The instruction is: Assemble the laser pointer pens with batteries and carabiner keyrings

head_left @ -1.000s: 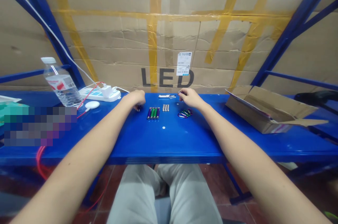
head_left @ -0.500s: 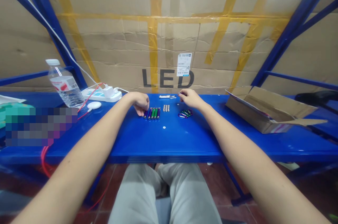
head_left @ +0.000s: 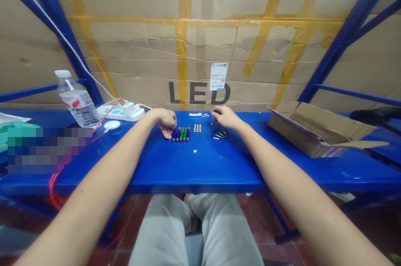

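My left hand [head_left: 167, 123] is at the left end of a row of small metal flashlight-like tubes [head_left: 181, 134], purple, blue and green. Its fingers point down beside the leftmost tube, a little apart from it, and grip nothing that I can see. My right hand [head_left: 223, 115] is at the back of the table, thumb and fingertips pinched on something small, mostly hidden. Just left of those fingertips lies a silver tube with a clip or ring [head_left: 196, 115]. Between the hands sit several small round silver pieces [head_left: 197, 128]. Coloured carabiner-like rings [head_left: 219, 135] lie in a pile below my right hand.
An open cardboard box [head_left: 308, 134] stands at the right. On the left are a water bottle [head_left: 78, 101], a white power strip [head_left: 119, 110], a round white charger [head_left: 112, 125] and red cable. A large cardboard panel [head_left: 140, 61] rises behind the blue table [head_left: 200, 170].
The leftmost tube has shifted slightly right, closer to the row, and my left fingers now show a small gap from it. My right hand has barely moved.
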Action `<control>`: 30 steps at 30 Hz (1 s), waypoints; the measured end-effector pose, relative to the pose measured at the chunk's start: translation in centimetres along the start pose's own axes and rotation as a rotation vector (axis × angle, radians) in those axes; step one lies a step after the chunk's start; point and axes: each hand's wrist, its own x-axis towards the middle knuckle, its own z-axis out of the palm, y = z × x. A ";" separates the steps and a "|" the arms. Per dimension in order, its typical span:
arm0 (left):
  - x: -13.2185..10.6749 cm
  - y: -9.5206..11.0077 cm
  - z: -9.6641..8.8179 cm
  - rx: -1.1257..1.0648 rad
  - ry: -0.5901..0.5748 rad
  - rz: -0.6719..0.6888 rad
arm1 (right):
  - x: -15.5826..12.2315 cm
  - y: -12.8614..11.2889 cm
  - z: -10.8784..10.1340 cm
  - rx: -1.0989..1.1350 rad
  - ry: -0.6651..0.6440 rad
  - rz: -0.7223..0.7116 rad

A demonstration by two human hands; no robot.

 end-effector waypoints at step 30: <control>3.0 4.0 5.2 -0.243 0.722 0.889 | -1.1 -3.2 0.4 1.105 -0.364 0.193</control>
